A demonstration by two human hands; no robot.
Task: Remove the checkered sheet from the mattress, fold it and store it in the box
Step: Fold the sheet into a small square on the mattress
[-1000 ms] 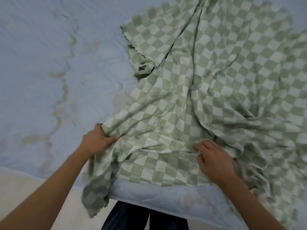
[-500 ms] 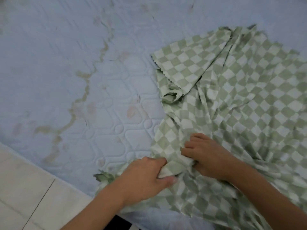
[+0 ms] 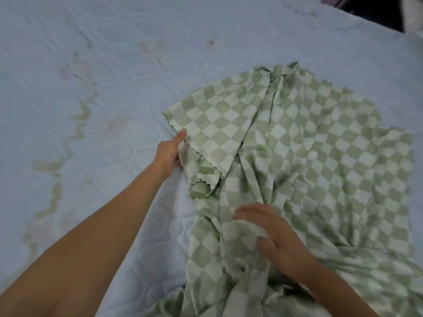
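Observation:
The green-and-white checkered sheet [image 3: 304, 161] lies bunched on the right half of the pale blue quilted mattress [image 3: 103, 88]. My left hand [image 3: 170, 152] reaches out and grips the sheet's scalloped left edge, thumb pointing up along it. My right hand [image 3: 272, 239] is nearer to me and holds a gathered fold of the sheet, fingers curled into the cloth. No box is in view.
The mattress's left half is bare, with long brownish stains running across it. Beyond the mattress's far right corner there is a dark area [image 3: 375, 12]. The sheet's lower part trails off the near edge of the mattress.
My left hand has let go of the bunch near me and reached forward to the sheet's far left edge. My right hand keeps its hold on the cloth. The view has tilted up the mattress.

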